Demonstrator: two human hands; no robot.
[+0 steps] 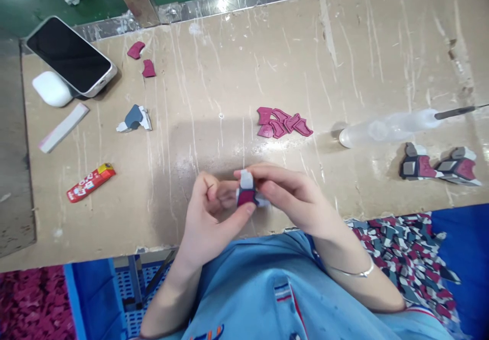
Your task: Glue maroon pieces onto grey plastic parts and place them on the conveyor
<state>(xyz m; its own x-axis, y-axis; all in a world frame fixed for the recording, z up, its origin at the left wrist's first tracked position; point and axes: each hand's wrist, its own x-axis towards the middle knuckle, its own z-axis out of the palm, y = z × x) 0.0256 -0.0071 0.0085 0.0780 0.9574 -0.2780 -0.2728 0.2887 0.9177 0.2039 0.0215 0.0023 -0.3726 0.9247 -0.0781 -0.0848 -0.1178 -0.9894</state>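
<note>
Close to the table's front edge, my left hand [214,207] and my right hand [292,194] both grip a small plastic toy part [246,189] in white, dark grey and maroon. My left thumb presses on its maroon face, while my right fingers pinch it from the other side. Parts of it are hidden behind my fingers, and there is some motion blur. Beyond my hands lies a small pile of maroon plastic pieces [282,122]. A grey and white part [134,118] lies to the left.
A phone [72,57], a white case [52,88], a pale strip [64,128] and a red packet [90,182] lie left. Right are a translucent bottle [385,128] with a thin tip and two assembled parts [418,162]. Bins of maroon pieces [36,304] and mixed parts [412,263] stand below.
</note>
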